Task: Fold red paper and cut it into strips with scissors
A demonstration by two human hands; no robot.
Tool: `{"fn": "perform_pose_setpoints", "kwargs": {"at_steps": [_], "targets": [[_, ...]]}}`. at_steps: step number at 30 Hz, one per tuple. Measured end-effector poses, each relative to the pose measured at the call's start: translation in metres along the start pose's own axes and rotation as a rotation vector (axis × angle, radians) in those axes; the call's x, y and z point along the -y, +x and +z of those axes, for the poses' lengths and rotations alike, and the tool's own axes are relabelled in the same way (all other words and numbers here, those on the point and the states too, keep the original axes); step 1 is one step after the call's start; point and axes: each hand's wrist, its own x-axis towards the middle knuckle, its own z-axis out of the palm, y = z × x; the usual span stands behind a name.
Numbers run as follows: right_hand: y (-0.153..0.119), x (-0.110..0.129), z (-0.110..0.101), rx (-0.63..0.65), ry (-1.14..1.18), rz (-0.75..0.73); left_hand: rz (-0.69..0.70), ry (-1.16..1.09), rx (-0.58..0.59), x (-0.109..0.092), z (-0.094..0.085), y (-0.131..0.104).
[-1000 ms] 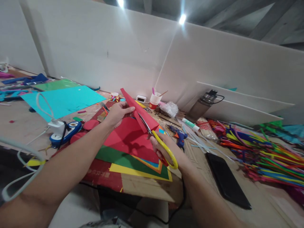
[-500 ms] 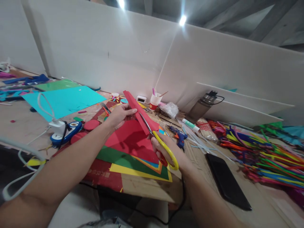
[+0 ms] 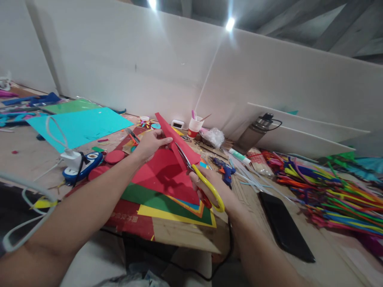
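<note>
My left hand [image 3: 153,144] pinches a raised piece of red paper [image 3: 176,138] between thumb and fingers. My right hand [image 3: 208,184] is wrapped round the yellow and red handles of the scissors [image 3: 208,187]. Their blades point up and left, lying along the raised paper just right of my left thumb. Below both hands a red sheet [image 3: 163,175] lies on top of a green sheet [image 3: 146,197], with blue, orange and yellow sheets [image 3: 149,211] at the bottom of the stack.
Red discs [image 3: 115,156] and a blue-white device [image 3: 82,167] are on the left, near a cyan sheet [image 3: 80,125]. Behind stand paper cups [image 3: 195,126] and a bottle [image 3: 253,133]. To the right are a glue gun [image 3: 227,173], a black phone [image 3: 285,227] and pipe cleaners [image 3: 338,195].
The scissor blades appear slightly nearer together on the red paper, and the strip beside them has shifted a little. Both hands stay nearly in place.
</note>
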Motion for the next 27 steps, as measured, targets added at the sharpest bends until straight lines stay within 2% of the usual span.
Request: {"fn": "perform_pose_setpoints", "kwargs": {"at_steps": [8, 16, 27], "targets": [[0.003, -0.004, 0.005, -0.025, 0.018, -0.019, -0.163, -0.126, 0.063, 0.008, 0.003, -0.001], [0.003, -0.006, 0.010, -0.062, 0.077, 0.012, -0.168, -0.176, 0.025, 0.007, 0.007, -0.003], [0.001, 0.004, 0.011, -0.046, 0.187, 0.050, -0.160, -0.195, 0.073, 0.005, 0.007, -0.003]]}}
